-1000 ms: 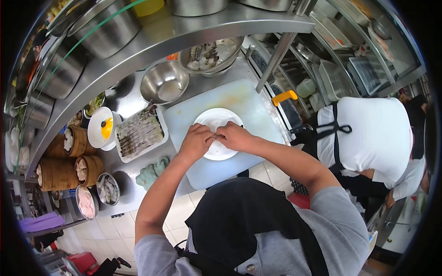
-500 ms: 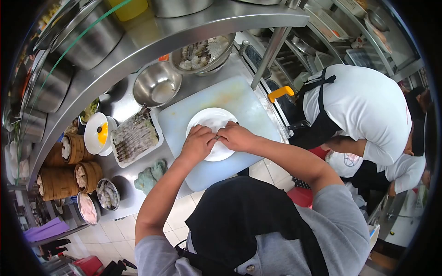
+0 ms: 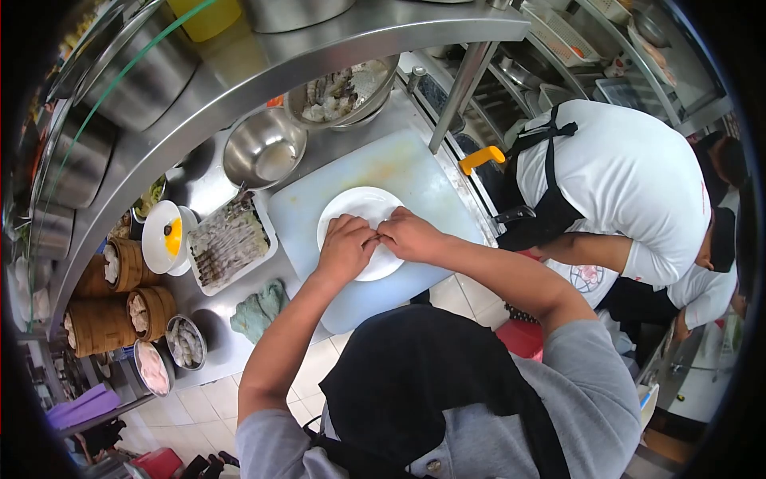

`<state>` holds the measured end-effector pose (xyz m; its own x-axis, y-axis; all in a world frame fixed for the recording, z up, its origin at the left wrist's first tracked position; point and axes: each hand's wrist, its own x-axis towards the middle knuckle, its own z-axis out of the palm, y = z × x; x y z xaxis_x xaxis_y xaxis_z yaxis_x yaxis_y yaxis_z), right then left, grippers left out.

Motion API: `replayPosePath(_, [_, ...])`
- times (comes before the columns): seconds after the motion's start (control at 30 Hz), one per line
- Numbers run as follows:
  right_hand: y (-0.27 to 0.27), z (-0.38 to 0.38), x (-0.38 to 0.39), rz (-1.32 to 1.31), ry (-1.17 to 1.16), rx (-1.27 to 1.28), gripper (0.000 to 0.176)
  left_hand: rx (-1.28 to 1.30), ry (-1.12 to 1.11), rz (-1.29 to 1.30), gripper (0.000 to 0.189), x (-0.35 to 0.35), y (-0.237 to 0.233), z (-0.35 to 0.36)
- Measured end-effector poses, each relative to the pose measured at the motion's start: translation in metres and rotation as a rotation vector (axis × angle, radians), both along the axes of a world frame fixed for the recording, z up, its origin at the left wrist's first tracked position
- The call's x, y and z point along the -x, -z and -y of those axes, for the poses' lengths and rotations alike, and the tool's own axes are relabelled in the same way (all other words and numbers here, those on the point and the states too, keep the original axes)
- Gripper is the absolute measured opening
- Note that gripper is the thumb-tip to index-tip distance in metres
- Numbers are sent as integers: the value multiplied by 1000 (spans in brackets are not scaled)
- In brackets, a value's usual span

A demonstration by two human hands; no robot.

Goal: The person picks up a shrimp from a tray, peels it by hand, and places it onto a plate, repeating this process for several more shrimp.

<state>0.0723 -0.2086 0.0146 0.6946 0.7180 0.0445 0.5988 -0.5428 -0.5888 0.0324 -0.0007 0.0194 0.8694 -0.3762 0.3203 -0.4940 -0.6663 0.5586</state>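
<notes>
My left hand [image 3: 349, 242] and my right hand [image 3: 408, 235] meet over a white plate [image 3: 379, 272], fingertips pinched together. Between them is something small that my fingers mostly hide; I cannot make out what it is. The plate sits on a pale cutting board [image 3: 431, 172]. Left of the board stands a white tray [image 3: 272, 243] with peeled shrimp [image 3: 227, 239] laid in rows, dark tails along one side. A crumpled grey-green cloth [image 3: 259, 310] lies near my left forearm.
Behind the board are a steel bowl [image 3: 243, 152] and a colander [image 3: 377, 102] holding shrimp. A white bowl [image 3: 155, 254] with yellow contents and bamboo steamers [image 3: 100, 323] stand left. A steel shelf [image 3: 279, 68] overhangs the counter. A co-worker [image 3: 618, 184] bends close on the right, near a knife [image 3: 513, 215].
The view has shifted slightly, so the counter sits a little further left. My hands stay pinched over the plate with hardly any movement. The co-worker's dark cap shows more clearly now.
</notes>
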Motion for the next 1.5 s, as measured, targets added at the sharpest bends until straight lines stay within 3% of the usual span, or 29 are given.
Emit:
replayPosePath(0.2, [0, 2, -8, -69, -36, 13, 19, -53, 100, -51, 10, -11, 4, -7])
replayPosePath(0.27, [-3, 2, -10, -11, -119, 103, 18, -74, 108, -32, 10, -10, 2, -7])
replayPosePath(0.37, [-6, 13, -8, 167, -85, -29, 17, -44, 20, -2, 11, -8, -5, 0])
replayPosePath(0.47, [-6, 20, -11, 201, -86, 4, 12, -18, 37, 10, 10, -9, -10, 11])
replayPosePath(0.8, [-9, 23, -25, 135, -149, 30, 9, -99, 45, -1, 9, -13, -1, 16])
replayPosePath(0.9, [-16, 26, -29, 131, -182, -18, 12, -119, 51, -51, 16, -8, -10, 8])
replayPosePath(0.97, [-19, 28, -30, 161, -147, 161, 12, -58, -68, 25, 26, 3, -17, -3])
replayPosePath(1.07, [-18, 23, -24, 234, -71, 165, 19, -151, -32, -63, 33, 16, -16, -36])
replayPosePath(1.17, [-8, -2, -12, 264, -115, -30, 22, -148, -40, -61, 30, 20, -15, -41])
replayPosePath(1.5, [-4, -49, -3, 141, -158, 43, 13, -211, 7, -19, 16, 20, -7, -48])
